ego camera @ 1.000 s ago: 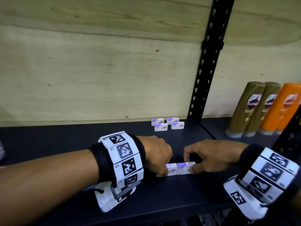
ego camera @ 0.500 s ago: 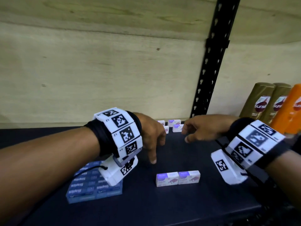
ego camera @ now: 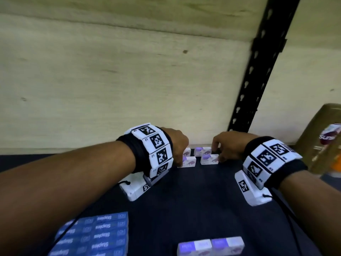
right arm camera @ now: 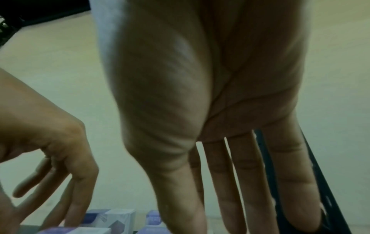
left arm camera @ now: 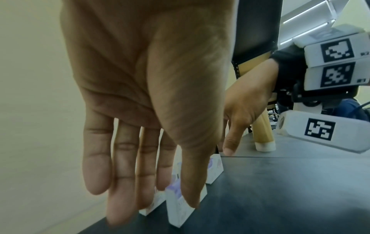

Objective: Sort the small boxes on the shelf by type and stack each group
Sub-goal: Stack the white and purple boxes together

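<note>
Several small white-and-purple boxes [ego camera: 208, 159] sit in a cluster at the back of the dark shelf [ego camera: 193, 200], against the wooden wall. My left hand [ego camera: 178, 154] reaches down onto the left boxes; in the left wrist view its fingers [left arm camera: 122, 190] are straight, with the thumb lying against the front of one box [left arm camera: 178, 210] and the fingers behind it. My right hand [ego camera: 221, 152] hangs over the right-hand boxes [right arm camera: 118, 218], fingers straight and pointing down. Two more white-and-purple boxes [ego camera: 210, 246] stand side by side near the front edge.
A block of blue Staples boxes [ego camera: 99, 235] lies at the front left. A black perforated upright [ego camera: 258, 71] rises behind my right hand. A gold shampoo bottle [ego camera: 321, 141] stands at the right, beyond the upright.
Both hands left the two boxes at the front, lifted, and moved to the back of the shelf onto the cluster by the wall. The view has tilted down.
</note>
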Demonstrator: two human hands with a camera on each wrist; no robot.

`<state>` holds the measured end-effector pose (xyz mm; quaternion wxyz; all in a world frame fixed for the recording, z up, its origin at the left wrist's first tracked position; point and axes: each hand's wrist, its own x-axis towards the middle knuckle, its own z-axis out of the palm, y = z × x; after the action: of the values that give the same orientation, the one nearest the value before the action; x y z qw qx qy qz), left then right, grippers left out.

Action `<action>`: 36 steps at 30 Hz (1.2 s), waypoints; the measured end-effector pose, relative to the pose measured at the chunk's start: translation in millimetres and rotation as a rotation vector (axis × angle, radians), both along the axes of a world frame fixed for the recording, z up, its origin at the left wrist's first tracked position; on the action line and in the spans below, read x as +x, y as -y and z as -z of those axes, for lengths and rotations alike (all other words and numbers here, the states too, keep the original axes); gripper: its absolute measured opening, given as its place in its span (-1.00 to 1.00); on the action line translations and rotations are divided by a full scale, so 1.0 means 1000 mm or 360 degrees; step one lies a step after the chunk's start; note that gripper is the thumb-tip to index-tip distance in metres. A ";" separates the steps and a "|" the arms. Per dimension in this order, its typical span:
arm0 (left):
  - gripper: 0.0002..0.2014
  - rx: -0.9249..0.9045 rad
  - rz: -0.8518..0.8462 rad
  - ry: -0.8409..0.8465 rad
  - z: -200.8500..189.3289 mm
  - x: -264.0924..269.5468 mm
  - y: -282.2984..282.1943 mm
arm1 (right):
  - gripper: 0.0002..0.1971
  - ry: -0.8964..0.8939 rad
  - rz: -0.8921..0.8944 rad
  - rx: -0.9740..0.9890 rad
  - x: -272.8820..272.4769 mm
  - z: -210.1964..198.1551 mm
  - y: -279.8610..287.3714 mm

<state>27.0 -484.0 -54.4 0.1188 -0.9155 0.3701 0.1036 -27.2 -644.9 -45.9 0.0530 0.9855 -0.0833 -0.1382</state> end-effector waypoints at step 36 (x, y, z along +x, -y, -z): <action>-0.73 0.0179 0.0097 -0.0289 0.002 -0.131 -0.069 | -0.92 -0.0319 -0.0177 0.0182 -0.143 0.005 -0.034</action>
<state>-104.0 -415.3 -56.3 0.1392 -0.8825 0.4007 0.2031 -170.6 -611.1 -50.7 0.0122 0.9712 -0.0149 -0.2373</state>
